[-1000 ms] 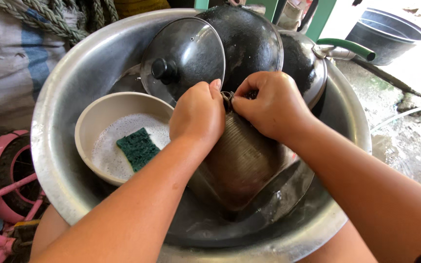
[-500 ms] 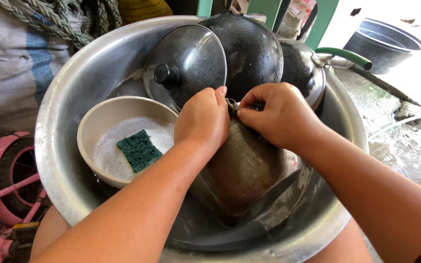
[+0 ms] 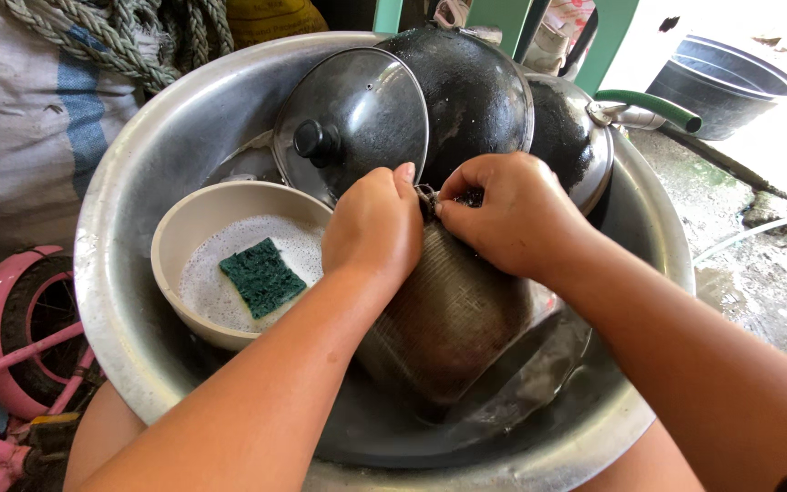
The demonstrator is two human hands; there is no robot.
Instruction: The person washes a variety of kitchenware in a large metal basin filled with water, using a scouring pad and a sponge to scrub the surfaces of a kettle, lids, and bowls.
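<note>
Now, left hand: the left hand [image 3: 373, 226] is clenched over the upper edge of a ribbed metal pot [image 3: 448, 314], thumb beside the pot's small metal fitting.
Right hand: the right hand [image 3: 512, 211] pinches that same fitting at the pot's rim with thumb and forefinger, fingers curled tight.
Pot: 1 ribbed metal pot, tilted, lying at the centre of a large metal basin [image 3: 129, 228], its lower end in shallow grey water.
At 9 o'clock of the hands: 1 cream bowl [image 3: 189, 219] with soapy foam, touching the left wrist; 1 dark green scouring pad [image 3: 262, 277] lies flat in the foam.
At 12 o'clock: 1 glass lid [image 3: 366, 105] with a black knob, leaning against 1 blackened pot [image 3: 471, 87].
At 2 o'clock: 1 sooty pan [image 3: 567, 128] with a green handle pointing right.
Outside the basin, 10 o'clock: 1 whitish woven sack [image 3: 20, 137] with a blue stripe, thick rope [image 3: 120, 32] coiled on top.
At 8 o'clock: 1 pink wheeled frame [image 3: 2, 328].
At 1 o'clock, well apart: 1 dark round tub [image 3: 721, 73] on wet concrete.
Labels or signs: cannot tell; nothing legible shows.
</note>
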